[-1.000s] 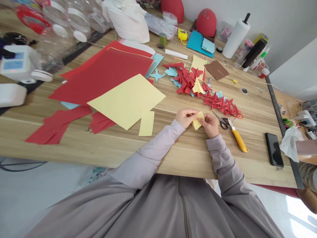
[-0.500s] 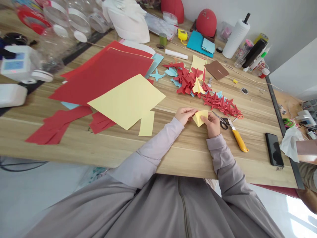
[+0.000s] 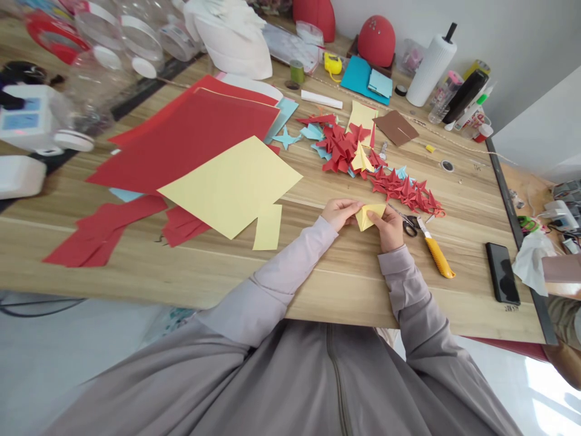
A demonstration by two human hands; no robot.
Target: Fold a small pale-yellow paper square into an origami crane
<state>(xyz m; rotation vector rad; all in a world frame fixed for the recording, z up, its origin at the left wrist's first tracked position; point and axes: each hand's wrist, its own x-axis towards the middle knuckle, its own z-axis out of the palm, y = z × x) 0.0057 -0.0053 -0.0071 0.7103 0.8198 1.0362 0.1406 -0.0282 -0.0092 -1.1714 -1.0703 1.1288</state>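
Note:
A small folded yellow paper (image 3: 365,219) is held between both hands above the front of the wooden table. My left hand (image 3: 339,213) pinches its left corner with fingers together. My right hand (image 3: 391,229) grips its right side, the thumb lying across the front face. Just right of that hand are black scissors (image 3: 410,226) and a yellow-handled cutter (image 3: 438,254). Beyond the hands lie a heap of folded red stars (image 3: 340,148) and a row of red stars (image 3: 408,191), with a yellow folded piece (image 3: 362,158) on the heap.
Large yellow paper (image 3: 231,184) overlaps red sheets (image 3: 181,133) on the left, beside a small yellow strip (image 3: 267,227) and red strips (image 3: 97,236). A phone (image 3: 502,272) lies at the right edge. Bottles (image 3: 431,69) stand at the back; another person's arm (image 3: 563,269) shows far right.
The yellow paper between my hands has changed shape, its upper edge now spreading wider toward my right hand. Both hands stay in nearly the same place.

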